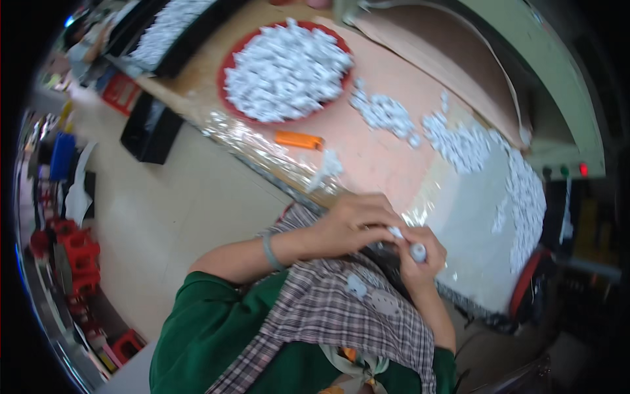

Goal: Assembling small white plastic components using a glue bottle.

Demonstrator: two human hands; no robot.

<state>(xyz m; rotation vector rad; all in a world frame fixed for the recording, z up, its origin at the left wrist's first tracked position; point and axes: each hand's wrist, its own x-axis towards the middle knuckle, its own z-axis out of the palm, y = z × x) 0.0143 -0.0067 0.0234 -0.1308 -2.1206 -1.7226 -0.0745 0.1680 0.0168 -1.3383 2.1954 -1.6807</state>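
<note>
Fingers of left hand (357, 220) and right hand (420, 256) pinched together on small white plastic part (417, 251), held over plaid cloth (328, 308) in lap. Beyond: orange box cutter (298, 139) on pink worktable (380, 157), scattered white pieces (459, 144), round red tray (286, 69) heaped with same.

A small white part (396, 232) sits between the fingers of the left hand (357, 223) and the right hand (420, 256), over the table (367, 157) edge. Beyond the fingers lies a lighter (299, 140); farther behind it, a tray (226, 72) of parts. Loose parts (459, 144) spread beyond and right of the fingers.
</note>
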